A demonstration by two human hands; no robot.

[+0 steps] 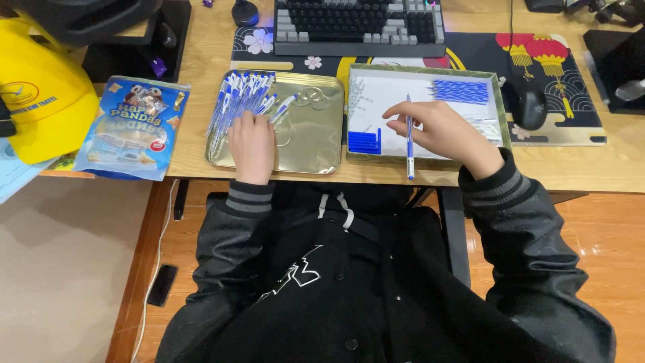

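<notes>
Two hands work at a wooden desk (201,60), seen from the head camera looking down. The left hand (252,144) lies flat, fingers spread a little, on a pile of blue and white pens (238,101). It holds nothing; it just rests on the pens. The pile sits in a shiny gold tray (316,141), on its left side.

The right hand (440,128) holds one blue pen (409,144) between thumb and fingers. The pen points up and down, and its low end hangs over the front edge of a second tray with white paper (396,91) inside. This tray is just beside the gold tray, on the right.

In the paper tray, a row of blue pen tubes (460,91) lies at the top right. A small bunch of blue caps (364,141) lies at the bottom left, near the held pen.

Behind the trays there is a grey and black keyboard (359,27) on a dark desk mat (571,101). A black mouse (529,107) sits on the mat, to the right of the paper tray. A blue snack bag (131,131) lies left of the gold tray, and a yellow helmet (40,101) is further left
</notes>
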